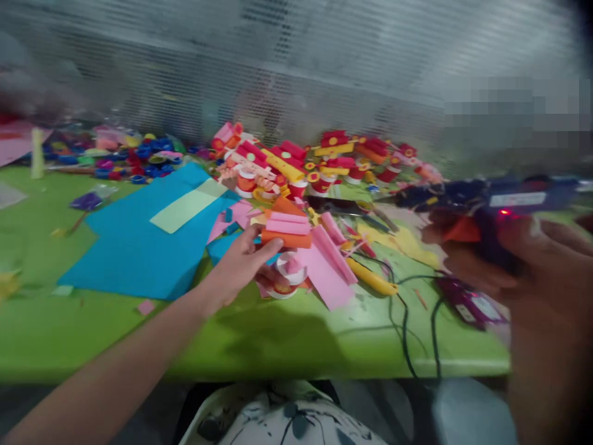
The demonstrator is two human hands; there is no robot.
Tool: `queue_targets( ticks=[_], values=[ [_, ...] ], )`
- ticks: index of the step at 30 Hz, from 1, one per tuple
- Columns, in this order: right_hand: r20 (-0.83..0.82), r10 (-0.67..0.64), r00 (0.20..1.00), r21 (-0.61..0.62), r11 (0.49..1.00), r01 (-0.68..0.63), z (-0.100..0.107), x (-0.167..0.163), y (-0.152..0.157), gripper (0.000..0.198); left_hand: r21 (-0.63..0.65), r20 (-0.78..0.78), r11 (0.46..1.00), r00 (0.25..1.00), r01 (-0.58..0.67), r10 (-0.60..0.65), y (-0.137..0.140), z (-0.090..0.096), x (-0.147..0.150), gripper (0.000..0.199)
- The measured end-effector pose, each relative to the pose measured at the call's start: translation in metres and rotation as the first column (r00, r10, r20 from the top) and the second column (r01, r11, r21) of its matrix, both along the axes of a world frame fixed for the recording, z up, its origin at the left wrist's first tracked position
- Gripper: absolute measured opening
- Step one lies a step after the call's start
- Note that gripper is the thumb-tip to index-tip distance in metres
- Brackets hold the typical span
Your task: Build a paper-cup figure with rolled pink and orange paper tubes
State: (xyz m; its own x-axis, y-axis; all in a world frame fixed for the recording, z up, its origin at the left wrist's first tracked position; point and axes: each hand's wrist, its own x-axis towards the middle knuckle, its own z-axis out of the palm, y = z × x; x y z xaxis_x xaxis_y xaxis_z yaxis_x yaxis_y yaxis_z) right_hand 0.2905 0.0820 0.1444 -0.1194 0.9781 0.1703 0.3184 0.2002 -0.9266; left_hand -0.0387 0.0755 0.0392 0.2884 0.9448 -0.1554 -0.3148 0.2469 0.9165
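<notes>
My left hand (254, 256) is closed around a small paper craft of rolled orange and pink foam or paper (288, 232), thumb on the orange roll. Just below that piece a white and red paper cup (288, 275) stands tilted near my fingers; whether it is joined to the rolls I cannot tell. At the right, smeared by motion, my right hand (523, 253) grips a dark blue glue gun (514, 198) with a red light glowing on its body. Its nozzle points left, above the table.
Several red, yellow and pink finished-looking crafts (287, 161) stand along the back. Blue sheets (143, 241) lie left of centre, pink sheets (327, 272) right of the cup. Black cables (405, 334) run over the front edge of the green table (278, 346) near a purple box (467, 303).
</notes>
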Motion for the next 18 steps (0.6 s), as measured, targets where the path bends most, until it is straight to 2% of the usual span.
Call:
queue_targets(
  ticks=[1, 3, 6, 9, 14, 18],
  values=[
    [-0.04, -0.021, 0.999, -0.01, 1.0, 0.02, 0.002, 0.006, 0.001, 0.035, 0.003, -0.023, 1.0, 1.0, -0.01, 0.01, 0.0, 0.001, 0.0, 0.047],
    [0.012, -0.095, 0.995, -0.016, 0.995, 0.095, 0.001, 0.024, 0.002, 0.034, -0.001, -0.043, 1.0, 0.999, -0.01, 0.01, -0.001, 0.002, 0.001, 0.046],
    [0.283, -0.227, 0.932, 0.029, 0.973, 0.229, -0.012, 0.058, 0.006, 0.042, -0.005, -0.067, 1.0, 0.998, -0.01, 0.01, -0.001, 0.002, 0.001, 0.049],
    [0.448, -0.303, 0.841, 0.085, 0.951, 0.298, -0.036, 0.089, 0.008, 0.034, 0.001, -0.062, 1.0, 0.998, -0.017, 0.017, -0.002, 0.003, 0.001, 0.048],
    [0.694, -0.34, 0.635, 0.231, 0.94, 0.251, -0.074, 0.114, 0.006, 0.019, -0.006, -0.068, 1.0, 0.997, -0.023, 0.023, -0.003, 0.004, 0.001, 0.046],
    [0.845, -0.249, 0.472, 0.211, 0.968, 0.133, -0.085, 0.117, 0.0, 0.03, -0.011, -0.065, 1.0, 0.998, -0.02, 0.02, -0.002, 0.003, 0.0, 0.047]
  ],
)
